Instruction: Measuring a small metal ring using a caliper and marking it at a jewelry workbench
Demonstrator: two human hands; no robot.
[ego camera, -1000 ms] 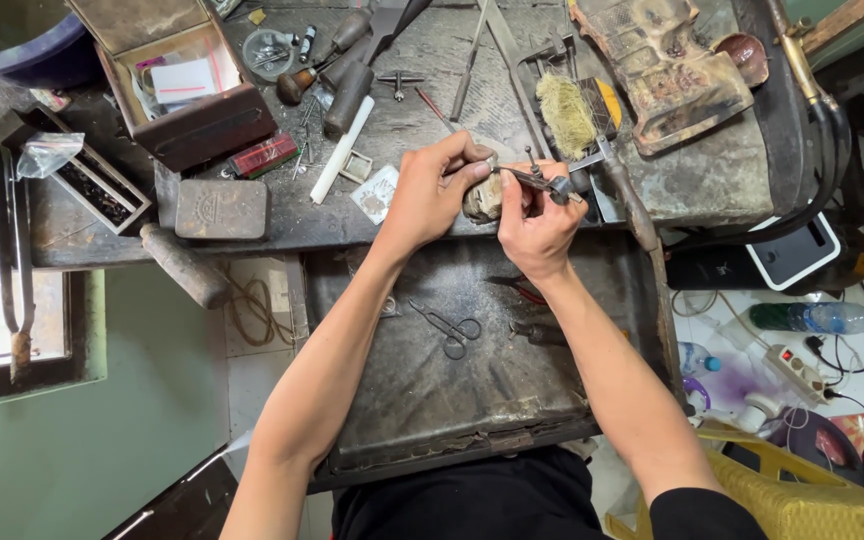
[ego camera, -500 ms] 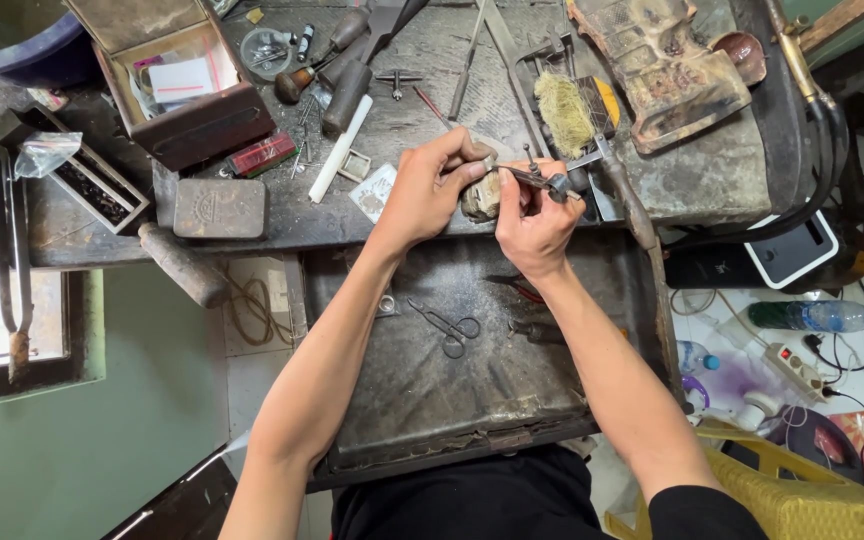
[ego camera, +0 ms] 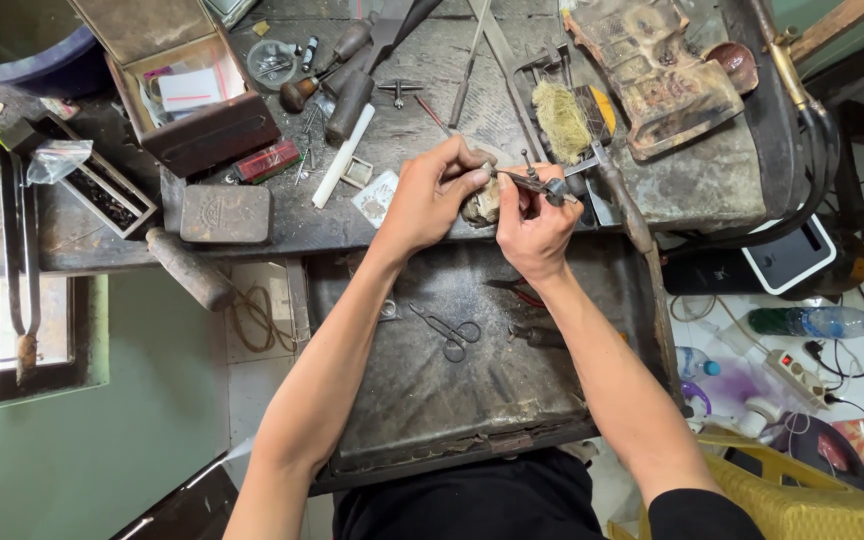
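Both hands meet at the front edge of a worn grey workbench (ego camera: 422, 75). My left hand (ego camera: 432, 195) pinches a small item at its fingertips, too small to name, over a wooden bench peg (ego camera: 479, 205). My right hand (ego camera: 535, 225) grips a thin metal hand tool (ego camera: 532, 183) whose tip points left at that item. Below the hands hangs a dark metal catch tray (ego camera: 422, 400) holding small scissors (ego camera: 449, 328) and red-handled pliers (ego camera: 514, 290).
An open wooden box (ego camera: 187, 85), a flat rusty tin (ego camera: 225, 213), a compartment tray (ego camera: 102, 190), a white stick (ego camera: 343, 155), a brush (ego camera: 562, 120) and several hand tools lie on the bench. On the floor at right are a plastic bottle (ego camera: 812, 321) and a power strip (ego camera: 797, 372).
Almost nothing differs; both hands stay together at the bench peg with only slight finger shifts.
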